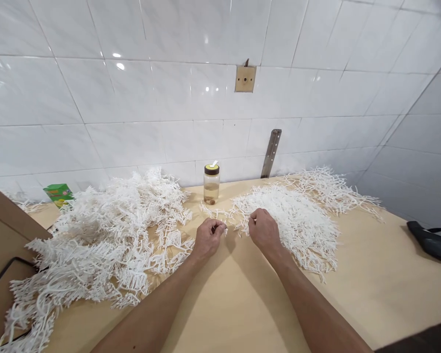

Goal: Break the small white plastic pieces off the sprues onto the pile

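Fingers (pixel 219 226) of the left hand (pixel 207 239) were drawn close, thumb to forefinger, with a scrap of thin white stringy material (pixel 225 231) showing at their tips — a narrow pinch. The right hand (pixel 263 229) was curled with its knuckles uppermost, so I could not tell whether its fingers gripped anything; it stood at the near-left edge of a broad, flattish pile of fine white strands (pixel 305 228), lapping over its border. The two hands were apart, facing each other over a pale wood-coloured tabletop (pixel 231 304).

To the left rose a big tangled heap of white, branching, plastic-looking strands (pixel 110 235), its loose ends reaching close to the left wrist. Just beyond the hands, a sparse trail of white bits (pixel 216 212) ran toward the flattish pile, in front of a clear cylindrical jar with a dark-rimmed, yellow-green lid (pixel 211 185).

The step in hand seemed to be fine work on one small piece, done between the fingertips. By my reading, the next move called for a steady left pinch and a light touch from the right — a careless tug could have dragged neighbouring strands along.
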Demonstrator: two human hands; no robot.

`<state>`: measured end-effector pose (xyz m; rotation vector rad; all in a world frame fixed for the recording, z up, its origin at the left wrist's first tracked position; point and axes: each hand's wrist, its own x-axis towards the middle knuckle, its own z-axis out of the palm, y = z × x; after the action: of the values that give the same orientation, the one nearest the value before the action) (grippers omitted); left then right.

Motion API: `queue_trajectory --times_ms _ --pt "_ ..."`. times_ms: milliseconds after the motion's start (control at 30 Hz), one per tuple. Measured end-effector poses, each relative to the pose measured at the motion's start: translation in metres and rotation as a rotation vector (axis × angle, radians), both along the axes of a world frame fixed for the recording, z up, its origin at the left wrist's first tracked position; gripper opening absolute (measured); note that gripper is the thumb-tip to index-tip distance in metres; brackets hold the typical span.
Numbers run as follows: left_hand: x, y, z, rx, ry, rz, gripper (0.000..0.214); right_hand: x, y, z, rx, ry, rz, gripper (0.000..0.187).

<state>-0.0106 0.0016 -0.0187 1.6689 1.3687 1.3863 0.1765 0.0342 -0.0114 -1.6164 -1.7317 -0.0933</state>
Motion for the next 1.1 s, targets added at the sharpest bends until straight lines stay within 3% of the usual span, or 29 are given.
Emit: queue_trajectory --times_ms 100,233,300,767,933,1100 --pt "-0.004 0.006 -0.001 -0.065 -0.146 0.012 0.026 0.005 -0.001 0.004 0.036 0.131 0.12 0.012" --pt "-0.007 0.01 -0.001 -0.146 -0.249 0.008 0.034 -0.018 -0.014 0.011 -0.014 0.243 0.42 0.016" --pt "-0.006 0.011 -0.001 -0.146 -0.264 -0.006 0.034 -0.03 -0.021 0.013 -0.053 0.259 0.483 0.017" --pt "0.002 0.006 0.003 -0.133 -0.343 -0.095 0.027 -0.039 -0.027 0.015 -0.252 0.455 0.448 0.015" --pt "0.003 0.004 0.004 -0.265 -0.387 -0.095 0.034 -0.037 -0.025 0.012 -0.221 0.435 0.428 0.015" --pt "0.001 0.005 0.005 -0.381 -0.277 -0.123 0.031 -0.036 -0.023 0.009 -0.106 0.269 0.431 0.012"
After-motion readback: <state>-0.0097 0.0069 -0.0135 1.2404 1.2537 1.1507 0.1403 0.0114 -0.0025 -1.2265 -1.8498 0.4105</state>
